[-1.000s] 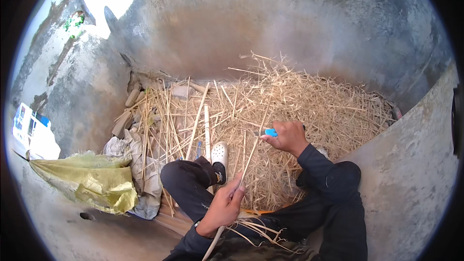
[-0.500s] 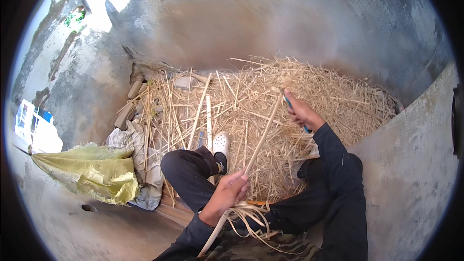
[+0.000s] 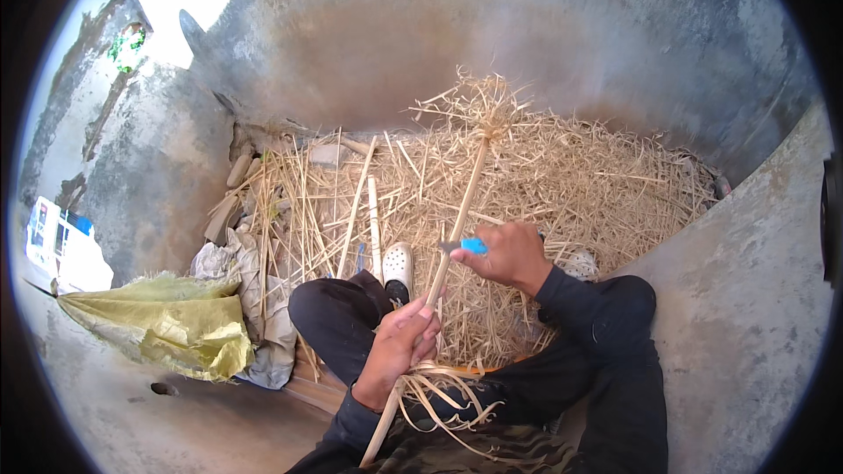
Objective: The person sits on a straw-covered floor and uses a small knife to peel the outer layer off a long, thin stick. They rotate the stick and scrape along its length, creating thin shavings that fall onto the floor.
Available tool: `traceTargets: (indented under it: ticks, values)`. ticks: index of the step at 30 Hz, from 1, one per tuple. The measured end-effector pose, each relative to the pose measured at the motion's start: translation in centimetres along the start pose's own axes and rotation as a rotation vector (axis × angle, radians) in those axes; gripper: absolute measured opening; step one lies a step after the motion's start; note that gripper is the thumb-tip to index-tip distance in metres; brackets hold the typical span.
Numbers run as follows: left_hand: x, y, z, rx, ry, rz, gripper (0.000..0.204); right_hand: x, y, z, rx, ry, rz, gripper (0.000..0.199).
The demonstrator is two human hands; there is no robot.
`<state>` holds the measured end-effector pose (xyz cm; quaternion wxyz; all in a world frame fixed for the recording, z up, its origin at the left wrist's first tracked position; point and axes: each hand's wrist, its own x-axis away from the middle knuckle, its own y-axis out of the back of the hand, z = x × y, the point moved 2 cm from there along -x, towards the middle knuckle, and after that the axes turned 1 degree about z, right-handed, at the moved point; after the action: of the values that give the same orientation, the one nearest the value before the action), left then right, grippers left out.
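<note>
My left hand (image 3: 397, 347) grips a long pale cane stalk (image 3: 458, 219) near its lower part; the stalk slants up and away over a heap of straw (image 3: 562, 184), ending in a frayed tip. My right hand (image 3: 507, 254) holds a small knife with a blue handle (image 3: 470, 247), its blade against the stalk a little above my left hand. Curled peeled strips (image 3: 439, 395) hang below my left hand over my lap. I sit with legs in dark trousers, one white shoe (image 3: 398, 265) showing beside the stalk.
Grey concrete walls (image 3: 492, 44) curve around the straw heap. A yellow woven sack (image 3: 162, 325) and crumpled grey cloth (image 3: 255, 298) lie at the left. Loose cane sticks (image 3: 373, 219) rest on the straw. A bright opening is at top left.
My right hand has drawn the knife back down the stalk toward my left hand. The stalk's far end has swung upward and now points more steeply away.
</note>
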<state>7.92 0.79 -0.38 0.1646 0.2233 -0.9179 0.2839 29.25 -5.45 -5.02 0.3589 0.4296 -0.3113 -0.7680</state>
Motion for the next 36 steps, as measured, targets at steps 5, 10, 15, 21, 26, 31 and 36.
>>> traceTargets:
  ticks: [5,10,15,21,26,31,36]
  values:
    - [0.4,0.0,0.7,-0.030,-0.014,0.026,0.044,-0.2,0.0,-1.3,0.129,0.042,-0.062,0.068]
    - [1.0,-0.5,0.6,-0.011,-0.003,0.032,0.046,-2.2,0.4,-6.2,0.212,-0.113,-0.099,0.075]
    - [1.4,-1.3,1.8,-0.068,0.052,0.095,0.047,-3.9,1.7,-12.0,0.289,-0.415,-0.162,0.076]
    - [-0.1,1.5,1.7,0.144,0.026,0.065,0.045,-1.9,0.2,-8.0,-0.019,-0.277,-0.084,0.068]
    - [-1.1,1.7,0.9,0.344,0.055,0.220,0.047,1.6,0.3,0.9,0.016,0.041,0.024,0.063]
    - [-0.3,1.0,1.3,0.302,0.062,0.126,0.047,-0.6,0.9,-2.2,0.115,-0.127,-0.036,0.065]
    - [-0.5,1.1,1.3,0.297,0.056,0.178,0.049,1.3,-0.2,0.5,0.025,0.100,-0.104,0.065]
